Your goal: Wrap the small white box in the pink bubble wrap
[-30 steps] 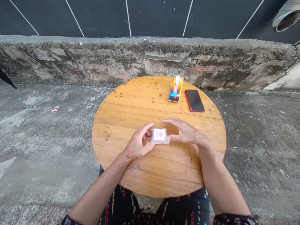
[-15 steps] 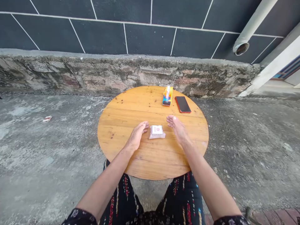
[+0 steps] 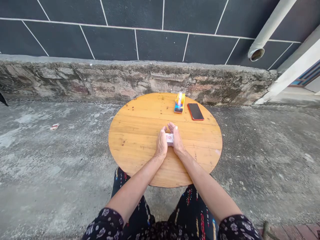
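Observation:
A small white box with red print (image 3: 169,138), wrapped in clear plastic that looks like bubble wrap, rests on the round wooden table (image 3: 135,133). My left hand (image 3: 162,143) presses flat against its left side, fingers together and pointing away from me. Against the right side lies the palm of my right hand (image 3: 177,140), so the box is gripped between both hands. Its ends are partly hidden behind my fingers and palms.
Toward the table's back stands a yellow and blue tape dispenser (image 3: 179,102) with a roll in it. Right of it lies a phone with a red edge (image 3: 195,111). A low stone ledge (image 3: 112,80) runs behind the table, and a crumpled packet (image 3: 54,126) is on the concrete.
Both hands have moved inward from beside the wrapped box and now press on its two sides. The tape dispenser and phone stay where they were on the table.

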Tool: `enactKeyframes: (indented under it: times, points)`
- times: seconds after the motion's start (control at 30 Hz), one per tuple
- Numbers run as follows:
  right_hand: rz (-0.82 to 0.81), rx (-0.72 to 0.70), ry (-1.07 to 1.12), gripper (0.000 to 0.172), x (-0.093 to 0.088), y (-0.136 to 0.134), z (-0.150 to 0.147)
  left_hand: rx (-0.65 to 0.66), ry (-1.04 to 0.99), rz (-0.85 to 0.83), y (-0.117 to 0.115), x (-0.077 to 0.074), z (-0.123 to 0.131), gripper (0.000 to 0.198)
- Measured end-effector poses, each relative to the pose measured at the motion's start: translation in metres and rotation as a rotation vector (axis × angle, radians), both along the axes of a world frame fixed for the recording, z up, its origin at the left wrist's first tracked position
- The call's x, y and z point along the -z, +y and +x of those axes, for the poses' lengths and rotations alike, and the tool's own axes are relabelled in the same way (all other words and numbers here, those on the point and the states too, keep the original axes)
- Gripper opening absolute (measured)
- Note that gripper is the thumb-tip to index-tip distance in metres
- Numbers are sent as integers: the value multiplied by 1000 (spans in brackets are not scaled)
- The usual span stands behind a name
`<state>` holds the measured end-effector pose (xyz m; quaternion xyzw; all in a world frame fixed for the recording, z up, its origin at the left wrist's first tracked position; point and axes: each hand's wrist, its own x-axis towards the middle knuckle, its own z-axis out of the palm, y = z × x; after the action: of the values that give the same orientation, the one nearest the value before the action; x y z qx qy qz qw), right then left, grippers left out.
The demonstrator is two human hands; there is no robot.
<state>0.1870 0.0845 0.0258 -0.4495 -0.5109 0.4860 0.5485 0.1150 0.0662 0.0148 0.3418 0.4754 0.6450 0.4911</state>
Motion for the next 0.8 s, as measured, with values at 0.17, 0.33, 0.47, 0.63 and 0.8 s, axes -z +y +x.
enactKeyframes:
  times: [0.17, 0.33, 0.47, 0.63, 0.8]
  points:
    - [45, 33, 4, 69, 2, -3, -5, -26, -35, -9, -3, -1, 6, 55]
    - [41, 56, 5, 70, 4, -2, -8, 3, -45, -34, -3, -6, 4, 53]
    - [-32, -20, 113, 74, -1, -1, 0, 39, -44, -15, -5, -7, -1, 51]
    - [-60, 48, 78, 78, -7, 3, 22, 10, -125, -22, -5, -5, -9, 56]
    - [-103, 72, 119, 78, -7, 5, 26, 5, -129, 6, -4, -2, -13, 55]
